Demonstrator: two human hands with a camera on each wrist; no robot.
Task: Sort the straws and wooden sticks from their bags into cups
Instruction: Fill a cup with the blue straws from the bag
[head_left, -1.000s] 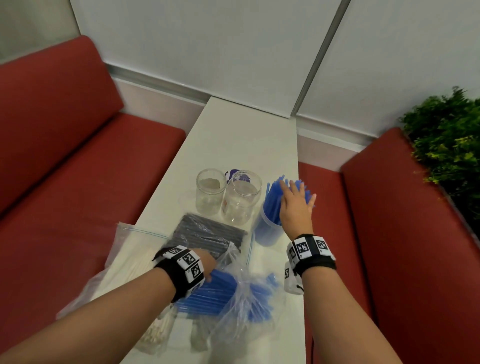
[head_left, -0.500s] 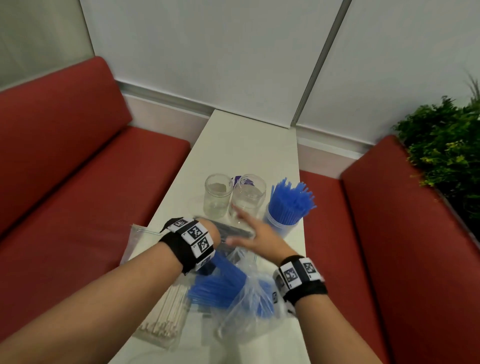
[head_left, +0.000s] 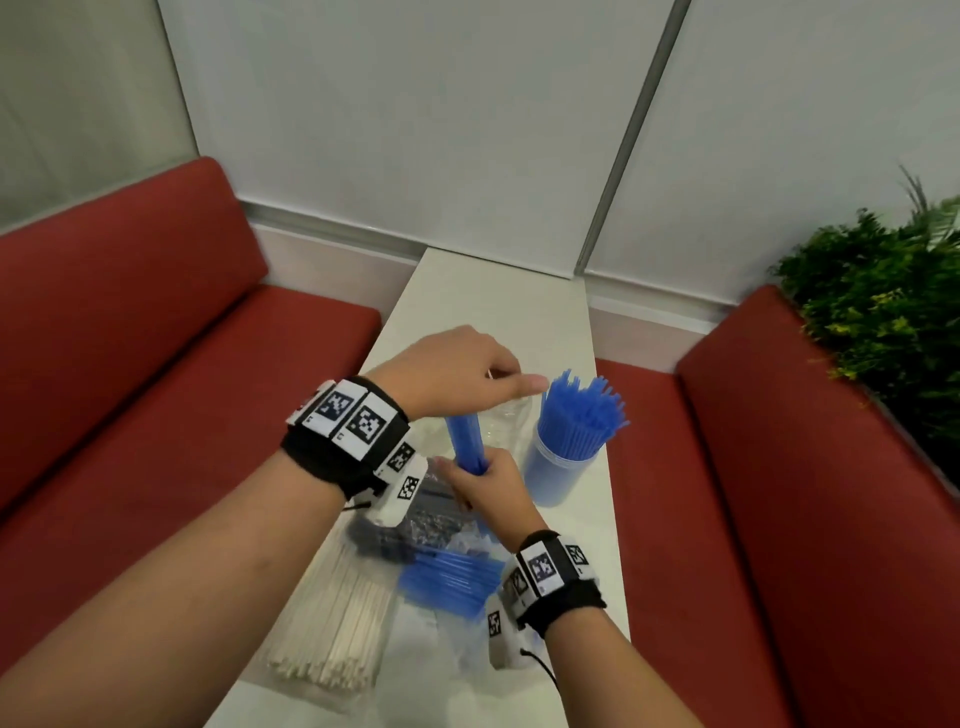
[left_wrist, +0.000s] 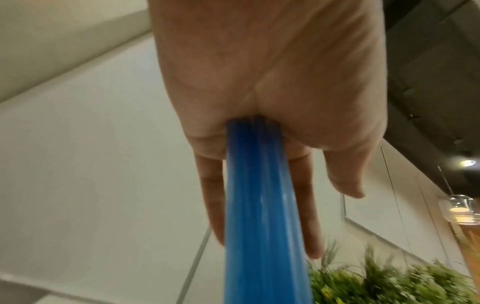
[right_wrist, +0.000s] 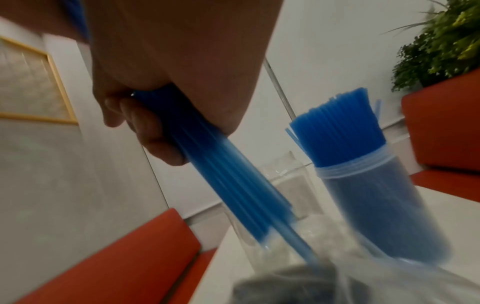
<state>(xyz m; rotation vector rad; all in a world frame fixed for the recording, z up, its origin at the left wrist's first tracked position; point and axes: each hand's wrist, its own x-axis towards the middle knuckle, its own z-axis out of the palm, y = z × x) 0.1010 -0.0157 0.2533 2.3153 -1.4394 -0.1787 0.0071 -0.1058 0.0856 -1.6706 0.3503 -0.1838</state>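
A bundle of blue straws stands nearly upright above the table. My right hand grips its lower part, fingers curled round it. My left hand is over its top. In the left wrist view the straw ends sit in the fold of the palm and the fingers lie straight beside them. To the right, a clear cup is packed with blue straws. A clear bag with more blue straws lies under my right wrist.
A bag of wooden sticks lies front left, and a bag of dark straws sits behind it. An empty clear cup stands beside the full one. Red benches flank the narrow white table; a plant is at the right.
My left hand has risen from the bag with a bundle of blue straws. My right hand came back from the full cup and took hold of the bundle's lower part.
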